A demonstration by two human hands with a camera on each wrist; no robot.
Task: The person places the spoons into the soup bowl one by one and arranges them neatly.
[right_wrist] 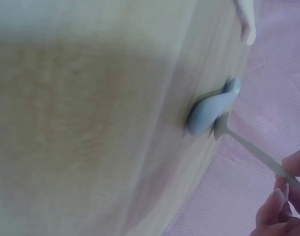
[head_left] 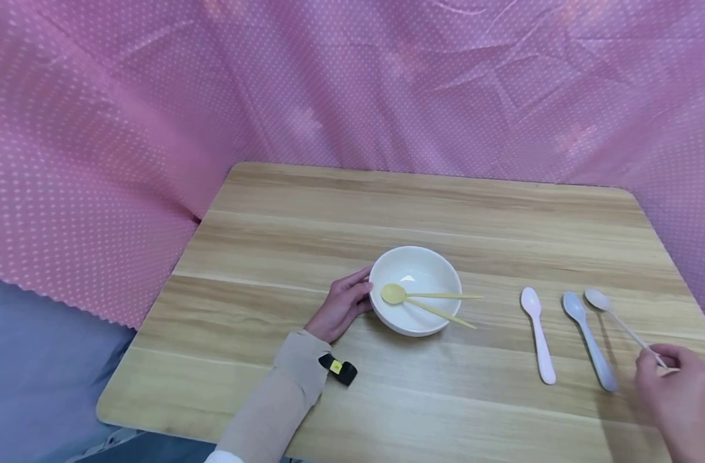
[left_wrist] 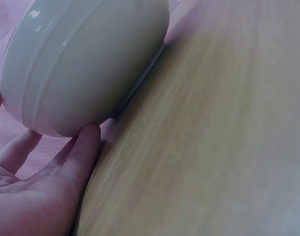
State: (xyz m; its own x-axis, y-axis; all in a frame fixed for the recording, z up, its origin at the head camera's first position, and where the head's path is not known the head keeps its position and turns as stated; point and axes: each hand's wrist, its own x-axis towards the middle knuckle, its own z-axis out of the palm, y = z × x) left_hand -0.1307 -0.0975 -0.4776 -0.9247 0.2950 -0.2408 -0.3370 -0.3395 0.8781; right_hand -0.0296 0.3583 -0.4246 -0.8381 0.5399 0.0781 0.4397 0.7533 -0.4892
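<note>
A white bowl (head_left: 416, 325) stands left of the spoons in the head view. My left hand (head_left: 343, 307) holds its left side, fingers against the outer wall in the left wrist view. Inside lies a pale yellow spoon (head_left: 394, 294); two thin yellow handles cross the right rim, and any second spoon head is hidden by overlap. At the far right, my right hand (head_left: 678, 386) pinches the handle end of a pale, whitish spoon (head_left: 597, 299), whose handle slants up to the hand. Just left of it lies a light blue spoon (head_left: 589, 341), then a pale pink spoon (head_left: 539, 337).
The wooden table (head_left: 306, 199) has rounded corners. Pink dotted cloth (head_left: 352, 90) hangs behind it and along both sides. A black band with a yellow tag (head_left: 336, 367) sits at my left wrist by the beige sleeve (head_left: 271, 405).
</note>
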